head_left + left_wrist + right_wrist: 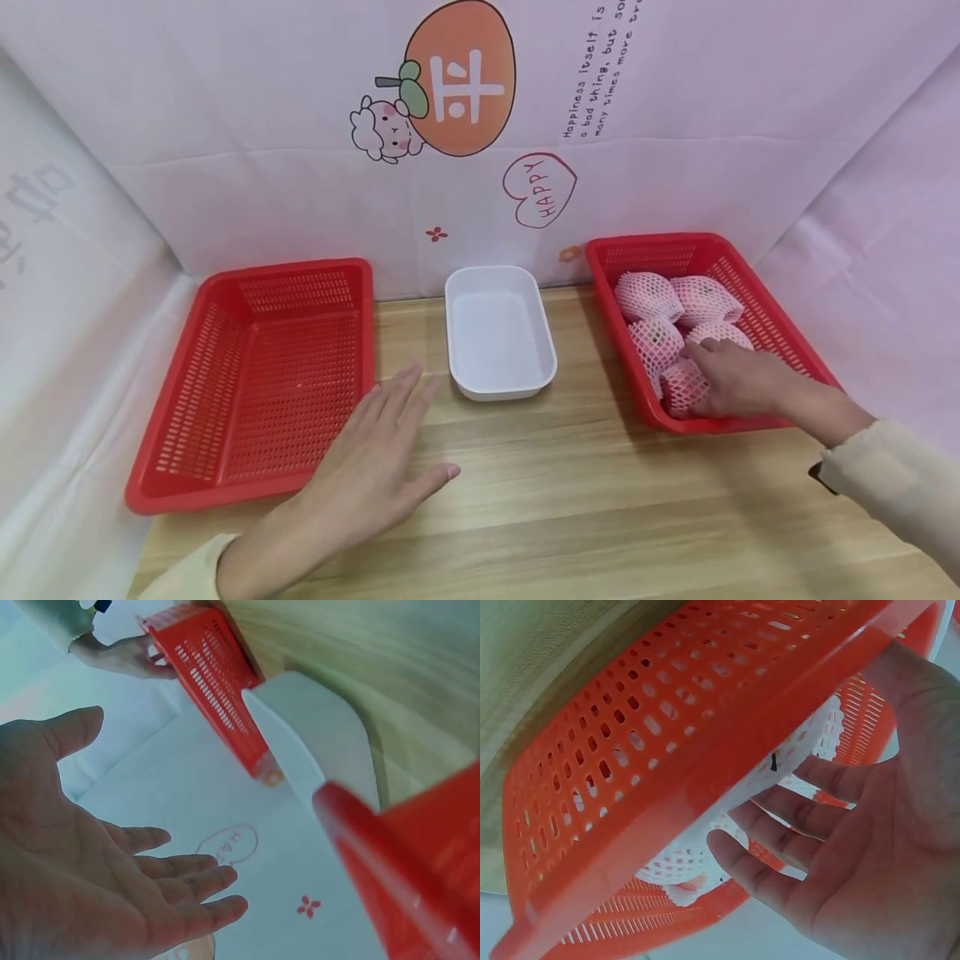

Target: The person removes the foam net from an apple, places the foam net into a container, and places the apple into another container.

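Note:
My right hand point(738, 379) reaches over the near rim of the right red basket point(783, 333). Its fingers are spread and slightly bent against round fruits in white foam nets point(686, 385); no grip shows. Several such netted fruits point(648, 296) lie in that basket. In the right wrist view the fingers point(780, 832) go in past the rim, and a netted fruit point(694, 855) shows beyond it. My left hand point(378, 454), fingers straight and thumb out, hovers near the right side of the left red basket point(300, 392). It holds nothing, as the left wrist view of the palm point(82, 862) shows.
A white rectangular tray point(501, 333) stands between the two baskets, against the back cloth point(300, 192) printed with cartoons. The left basket and the tray hold nothing visible. The wood-grain table point(540, 500) extends in front, with cloth walls at both sides.

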### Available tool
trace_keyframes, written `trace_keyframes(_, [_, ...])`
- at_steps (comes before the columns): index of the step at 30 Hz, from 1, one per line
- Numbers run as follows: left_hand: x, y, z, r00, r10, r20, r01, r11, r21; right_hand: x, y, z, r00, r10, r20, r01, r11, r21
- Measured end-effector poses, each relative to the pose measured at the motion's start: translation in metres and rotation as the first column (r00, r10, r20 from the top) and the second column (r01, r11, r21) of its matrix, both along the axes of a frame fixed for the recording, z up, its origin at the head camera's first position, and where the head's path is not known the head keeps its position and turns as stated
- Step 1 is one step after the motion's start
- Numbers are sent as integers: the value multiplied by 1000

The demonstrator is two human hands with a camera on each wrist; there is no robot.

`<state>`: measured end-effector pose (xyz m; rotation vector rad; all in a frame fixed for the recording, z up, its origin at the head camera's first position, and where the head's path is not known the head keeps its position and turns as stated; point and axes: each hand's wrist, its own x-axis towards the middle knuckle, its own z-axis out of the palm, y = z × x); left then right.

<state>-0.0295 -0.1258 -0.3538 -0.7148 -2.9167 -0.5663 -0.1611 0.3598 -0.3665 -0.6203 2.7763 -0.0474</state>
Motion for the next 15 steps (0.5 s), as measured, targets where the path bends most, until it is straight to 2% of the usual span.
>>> trace_keyframes(5, [4, 8, -14, 999, -24, 28, 24, 1000, 10, 2, 2, -5, 1000, 5, -21, -5, 1000, -15])
trace_keyframes(8, [7, 13, -22, 999, -34, 43, 34, 999, -13, 2, 3, -9, 999, 5, -41, -6, 1000, -24])
trace_keyframes(15, [10, 18, -33, 998, -33, 49, 34, 999, -22, 2, 1, -15, 997, 18, -81, -22, 999, -48])
